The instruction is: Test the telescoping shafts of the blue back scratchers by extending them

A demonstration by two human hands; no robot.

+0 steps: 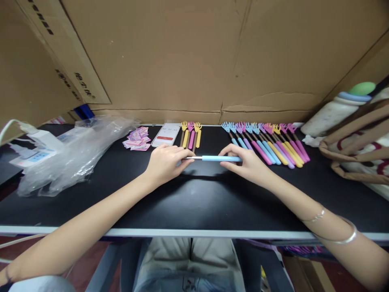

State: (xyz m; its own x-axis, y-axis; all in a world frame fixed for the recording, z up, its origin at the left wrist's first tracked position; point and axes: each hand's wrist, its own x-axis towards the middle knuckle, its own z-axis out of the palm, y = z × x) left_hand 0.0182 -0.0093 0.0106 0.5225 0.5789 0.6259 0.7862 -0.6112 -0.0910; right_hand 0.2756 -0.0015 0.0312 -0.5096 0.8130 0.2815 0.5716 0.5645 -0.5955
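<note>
Both hands hold one telescopic back scratcher (pixel 214 158) level above the black table (pixel 194 198). My right hand (pixel 247 162) grips its light blue handle. My left hand (pixel 167 162) is closed over the other end, where the silver shaft shows. Behind the right hand lies a long row of back scratchers (pixel 267 142) with blue, pink, purple and yellow handles and hand-shaped heads. Behind the left hand lie three more back scratchers (pixel 191 136), yellow and pink.
A white phone (pixel 166 135) and a pile of small pink packets (pixel 137 138) lie at the back. Crumpled clear plastic (pixel 73 154) and a white power strip (pixel 36 152) are at left. A bag (pixel 358 150) and bottle (pixel 331 113) stand at right. Cardboard walls (pixel 182 56) close the back.
</note>
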